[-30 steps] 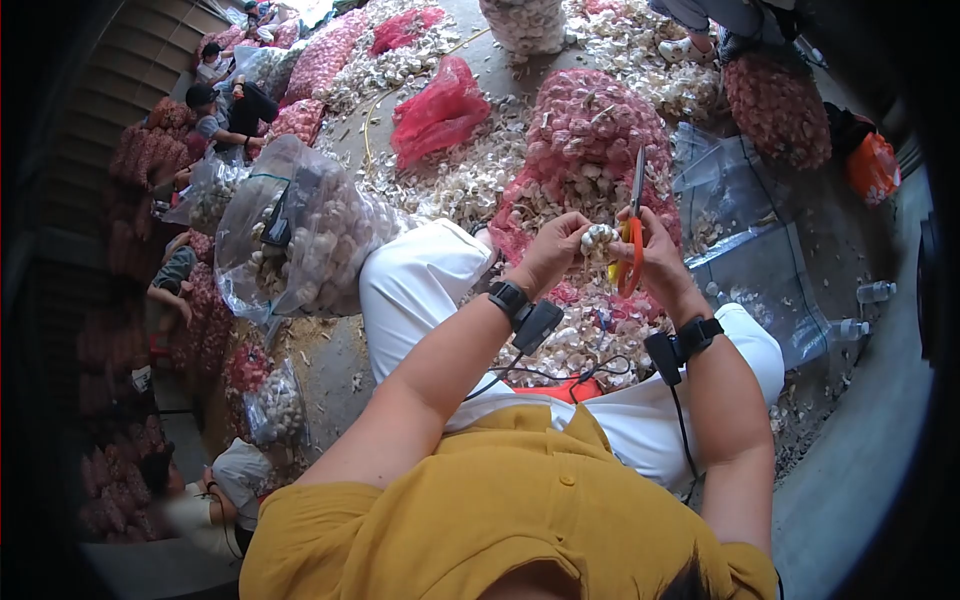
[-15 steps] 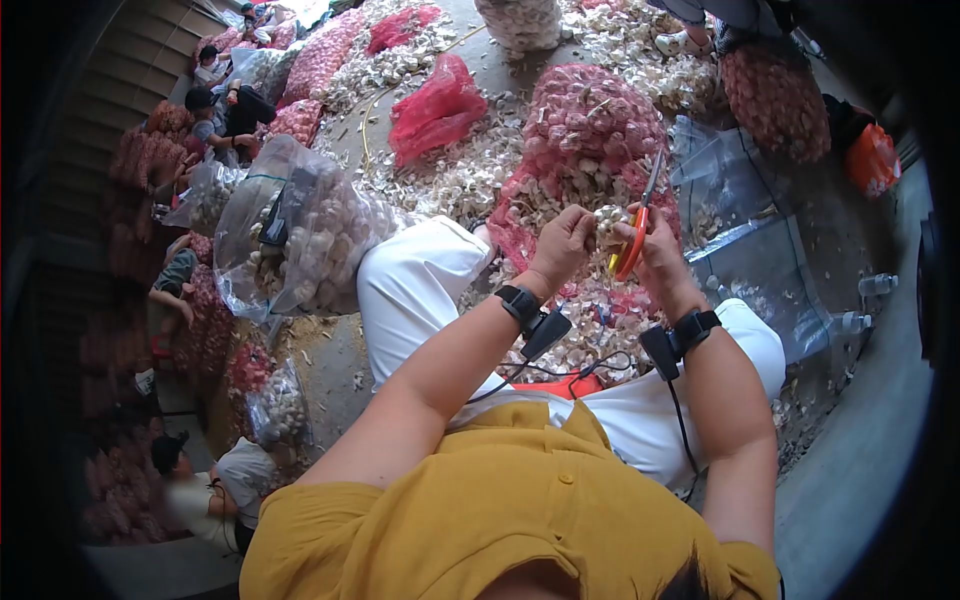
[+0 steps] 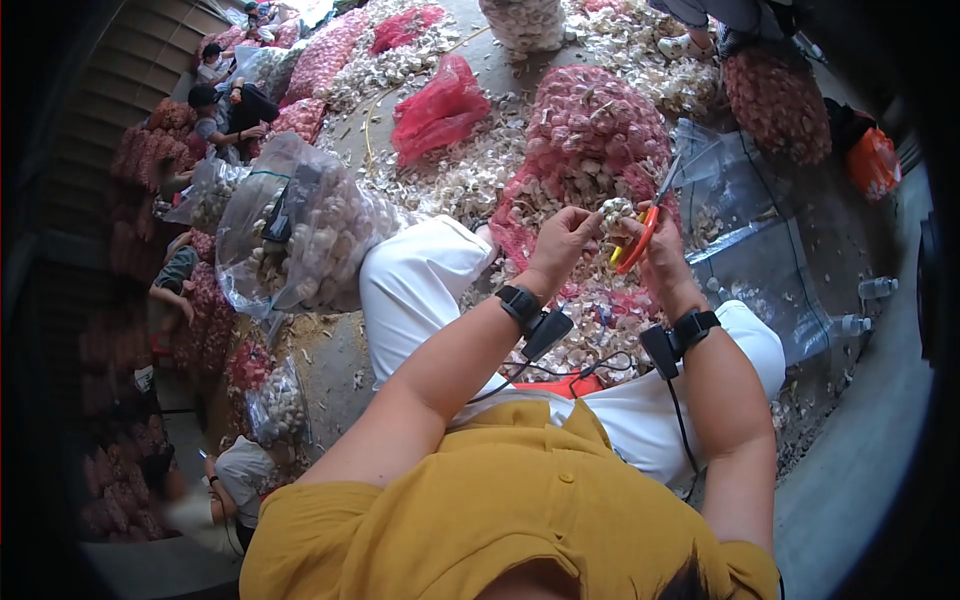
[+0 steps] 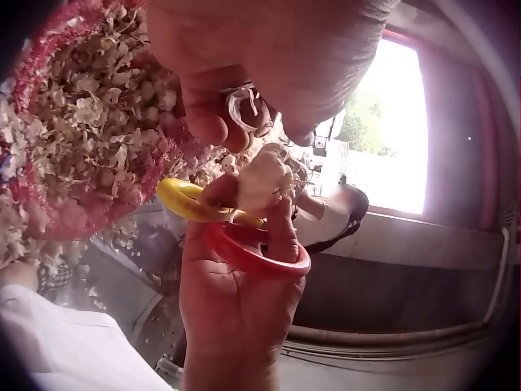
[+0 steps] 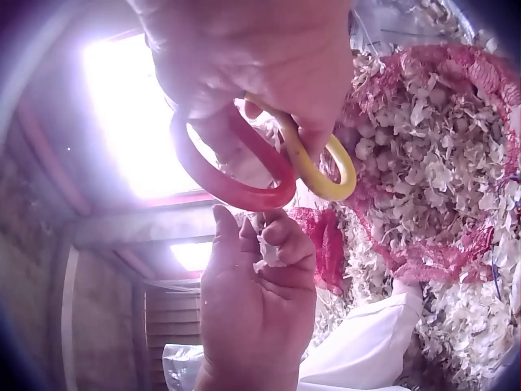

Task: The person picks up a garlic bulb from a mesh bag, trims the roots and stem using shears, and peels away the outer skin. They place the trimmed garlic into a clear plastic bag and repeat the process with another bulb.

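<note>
Two hands meet at one garlic bulb [image 3: 613,214], held up off the ground and, in the head view, seen against the mouth of the pink mesh sack [image 3: 595,115], toward its right edge. The right hand [image 3: 662,258] grasps the scissors [image 5: 285,186] through their red and yellow loops and also pinches the bulb; the left hand's [image 3: 562,248] curled fingers appear to pinch a pale strip of skin [image 4: 244,110]. The bulb is probably light and firm, its papery coat slippery and quick to tear, so the rounded sides should give a surer hold than loose skin. The stiff scissors are best held by the loops, clear of the blades.
</note>
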A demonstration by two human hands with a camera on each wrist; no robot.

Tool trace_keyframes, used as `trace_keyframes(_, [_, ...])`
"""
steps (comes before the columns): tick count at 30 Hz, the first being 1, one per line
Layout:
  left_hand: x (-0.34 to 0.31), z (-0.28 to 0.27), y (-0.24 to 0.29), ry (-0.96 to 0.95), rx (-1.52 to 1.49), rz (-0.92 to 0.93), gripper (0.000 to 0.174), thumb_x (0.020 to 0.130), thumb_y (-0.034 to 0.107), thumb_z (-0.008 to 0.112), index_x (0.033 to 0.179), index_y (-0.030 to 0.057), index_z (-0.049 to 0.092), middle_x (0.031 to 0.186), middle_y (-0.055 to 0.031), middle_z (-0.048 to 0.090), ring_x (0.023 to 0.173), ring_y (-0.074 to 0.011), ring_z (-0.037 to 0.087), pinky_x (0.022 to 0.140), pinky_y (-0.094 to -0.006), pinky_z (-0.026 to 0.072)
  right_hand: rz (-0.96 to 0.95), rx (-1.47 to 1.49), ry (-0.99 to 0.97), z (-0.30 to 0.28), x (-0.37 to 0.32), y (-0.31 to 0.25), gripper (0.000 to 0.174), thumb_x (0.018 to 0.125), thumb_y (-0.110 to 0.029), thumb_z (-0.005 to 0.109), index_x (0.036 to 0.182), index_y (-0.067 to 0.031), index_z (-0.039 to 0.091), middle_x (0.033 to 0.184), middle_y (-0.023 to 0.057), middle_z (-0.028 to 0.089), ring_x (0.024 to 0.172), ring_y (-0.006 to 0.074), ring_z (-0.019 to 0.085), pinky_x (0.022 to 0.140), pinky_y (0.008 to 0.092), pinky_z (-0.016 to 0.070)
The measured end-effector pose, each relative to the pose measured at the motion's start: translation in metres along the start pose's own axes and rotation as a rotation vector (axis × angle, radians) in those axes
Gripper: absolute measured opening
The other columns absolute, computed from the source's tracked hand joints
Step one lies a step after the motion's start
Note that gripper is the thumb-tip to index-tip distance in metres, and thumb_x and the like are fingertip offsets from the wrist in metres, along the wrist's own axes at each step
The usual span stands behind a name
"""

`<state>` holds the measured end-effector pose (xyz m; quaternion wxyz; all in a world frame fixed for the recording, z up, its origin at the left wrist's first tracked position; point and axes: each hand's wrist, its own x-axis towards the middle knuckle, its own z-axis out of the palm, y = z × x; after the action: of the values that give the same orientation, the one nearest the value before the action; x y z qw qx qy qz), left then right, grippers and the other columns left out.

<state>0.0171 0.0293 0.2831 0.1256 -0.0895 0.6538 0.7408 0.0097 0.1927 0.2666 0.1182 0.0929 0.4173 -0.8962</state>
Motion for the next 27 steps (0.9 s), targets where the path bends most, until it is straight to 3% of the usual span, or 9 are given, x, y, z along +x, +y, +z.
trace_keyframes(3, [0.002, -0.002, 0.001, -0.016, 0.060, -0.029, 0.020, 0.090, 0.024, 0.059, 0.092, 0.0039, 0.056, 0.074, -0.0030, 0.061, 0.057, -0.0065, 0.055, 0.051, -0.0199, 0.0447, -0.004, -0.057, -0.014, -0.002, 0.002, 0.002, 0.042, 0.077, -0.003, 0.069, 0.109, -0.0076, 0.042, 0.092, 0.0082, 0.058, 0.081, 0.0208, 0.063, 0.072, 0.0333, 0.0531])
trace_keyframes(5, [0.005, -0.004, 0.000, -0.018, 0.064, -0.051, 0.020, 0.089, 0.023, 0.060, 0.090, 0.0035, 0.057, 0.073, -0.0032, 0.061, 0.056, -0.0066, 0.054, 0.050, -0.0201, 0.0444, -0.106, -0.128, -0.040, -0.002, 0.004, 0.004, 0.042, 0.076, -0.002, 0.069, 0.108, -0.0081, 0.043, 0.091, 0.0077, 0.058, 0.080, 0.0199, 0.063, 0.072, 0.0326, 0.0529])
trace_keyframes(11, [0.015, -0.014, -0.007, -0.088, 0.051, -0.008, 0.018, 0.088, 0.020, 0.061, 0.088, 0.0033, 0.056, 0.069, -0.0025, 0.059, 0.053, -0.0074, 0.052, 0.048, -0.0208, 0.0435, -0.021, -0.039, -0.060, -0.001, -0.001, -0.005, 0.043, 0.075, -0.004, 0.071, 0.109, -0.0080, 0.044, 0.091, 0.0078, 0.058, 0.079, 0.0203, 0.063, 0.071, 0.0323, 0.0531])
trace_keyframes(14, [0.020, -0.019, -0.014, -0.017, 0.145, -0.042, 0.016, 0.088, 0.019, 0.061, 0.087, 0.0034, 0.056, 0.069, -0.0022, 0.058, 0.053, -0.0076, 0.051, 0.047, -0.0207, 0.0423, 0.007, -0.003, -0.136, 0.005, -0.004, -0.009, 0.045, 0.074, -0.006, 0.072, 0.109, -0.0077, 0.044, 0.091, 0.0082, 0.058, 0.078, 0.0208, 0.063, 0.069, 0.0330, 0.0534])
trace_keyframes(20, [0.009, -0.017, 0.002, 0.069, 0.095, -0.026, 0.022, 0.086, 0.023, 0.063, 0.094, 0.0022, 0.058, 0.073, -0.0018, 0.060, 0.057, -0.0076, 0.054, 0.051, -0.0207, 0.0452, 0.010, -0.103, -0.041, -0.005, 0.002, 0.000, 0.046, 0.073, -0.006, 0.073, 0.109, -0.0074, 0.044, 0.090, 0.0083, 0.058, 0.076, 0.0202, 0.063, 0.069, 0.0331, 0.0528])
trace_keyframes(22, [0.012, -0.016, 0.003, -0.021, 0.135, 0.114, 0.023, 0.086, 0.021, 0.064, 0.097, 0.0012, 0.060, 0.077, -0.0026, 0.062, 0.063, -0.0070, 0.057, 0.054, -0.0205, 0.0471, 0.021, -0.140, -0.031, -0.002, 0.001, -0.002, 0.047, 0.072, -0.006, 0.073, 0.109, -0.0071, 0.044, 0.090, 0.0080, 0.058, 0.076, 0.0196, 0.063, 0.069, 0.0327, 0.0525])
trace_keyframes(27, [0.017, -0.020, 0.006, -0.073, 0.285, 0.090, 0.018, 0.084, 0.015, 0.066, 0.091, -0.0005, 0.063, 0.075, -0.0037, 0.064, 0.064, -0.0075, 0.059, 0.054, -0.0211, 0.0473, -0.002, -0.205, -0.041, -0.002, 0.002, -0.001, 0.050, 0.070, -0.007, 0.074, 0.109, -0.0063, 0.043, 0.090, 0.0074, 0.058, 0.076, 0.0178, 0.062, 0.070, 0.0318, 0.0520])
